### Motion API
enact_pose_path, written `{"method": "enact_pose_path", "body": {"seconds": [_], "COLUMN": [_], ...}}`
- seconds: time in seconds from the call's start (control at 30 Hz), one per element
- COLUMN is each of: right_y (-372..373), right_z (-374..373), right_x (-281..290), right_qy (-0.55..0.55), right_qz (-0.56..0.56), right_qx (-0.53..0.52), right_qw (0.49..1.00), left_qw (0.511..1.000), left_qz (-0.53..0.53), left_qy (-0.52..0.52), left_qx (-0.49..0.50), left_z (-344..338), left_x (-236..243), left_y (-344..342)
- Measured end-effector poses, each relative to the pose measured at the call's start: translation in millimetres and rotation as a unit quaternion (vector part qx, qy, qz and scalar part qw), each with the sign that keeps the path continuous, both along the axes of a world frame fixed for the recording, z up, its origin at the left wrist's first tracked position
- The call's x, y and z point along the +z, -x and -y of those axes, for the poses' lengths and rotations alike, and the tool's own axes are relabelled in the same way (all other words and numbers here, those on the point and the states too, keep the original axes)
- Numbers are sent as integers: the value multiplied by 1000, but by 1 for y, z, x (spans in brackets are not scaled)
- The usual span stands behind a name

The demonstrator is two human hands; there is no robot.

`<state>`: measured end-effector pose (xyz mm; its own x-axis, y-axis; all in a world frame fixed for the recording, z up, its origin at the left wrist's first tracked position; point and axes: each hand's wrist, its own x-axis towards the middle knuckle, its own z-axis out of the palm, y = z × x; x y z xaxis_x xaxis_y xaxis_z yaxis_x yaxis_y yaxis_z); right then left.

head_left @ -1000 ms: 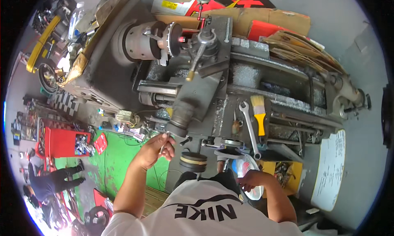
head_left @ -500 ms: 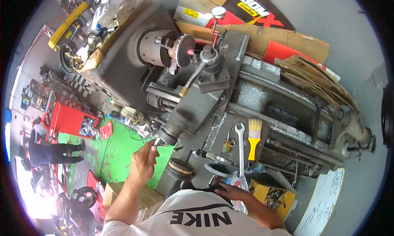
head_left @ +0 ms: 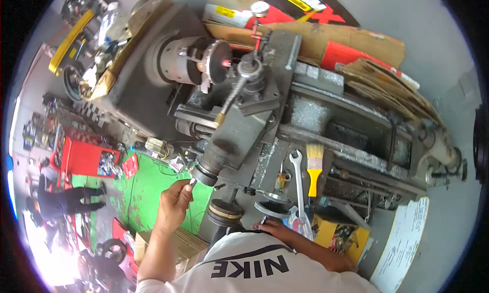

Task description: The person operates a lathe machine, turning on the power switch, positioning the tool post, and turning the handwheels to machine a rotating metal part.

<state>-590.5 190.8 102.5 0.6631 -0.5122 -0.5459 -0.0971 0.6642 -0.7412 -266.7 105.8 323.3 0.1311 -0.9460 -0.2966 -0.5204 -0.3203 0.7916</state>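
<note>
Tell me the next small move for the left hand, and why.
Probably a slight, slow turn of the small dark handwheel: the left hand has its thumb and fingers on the wheel's handle, and the tool post stands close to the disc at the chuck, so caution seems wise.

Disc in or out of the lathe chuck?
In: the disc sits at the front of the lathe chuck, facing the tool post.
</note>
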Motion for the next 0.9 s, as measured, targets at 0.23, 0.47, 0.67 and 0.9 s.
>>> {"method": "enact_pose_path", "body": {"seconds": [0.23, 0.47, 0.67, 0.9], "right_y": [-2, -5, -5, 1], "right_z": [3, -4, -5, 5], "right_x": [-1, -9, -9, 15], "right_qy": [3, -25, -25, -13], "right_qz": [16, 38, 52, 26], "right_qx": [-4, -23, -28, -16], "right_qw": [1000, 999, 998, 999], "left_qw": [998, 979, 991, 964], "left_qz": [-43, 175, 8, -198], "left_qy": [8, 58, -97, -161], "left_qx": [-51, -85, -91, -81], "left_z": [19, 28, 68, 77], "left_x": [5, 8, 9, 1], "left_y": [1, 35, 22, 18]}}
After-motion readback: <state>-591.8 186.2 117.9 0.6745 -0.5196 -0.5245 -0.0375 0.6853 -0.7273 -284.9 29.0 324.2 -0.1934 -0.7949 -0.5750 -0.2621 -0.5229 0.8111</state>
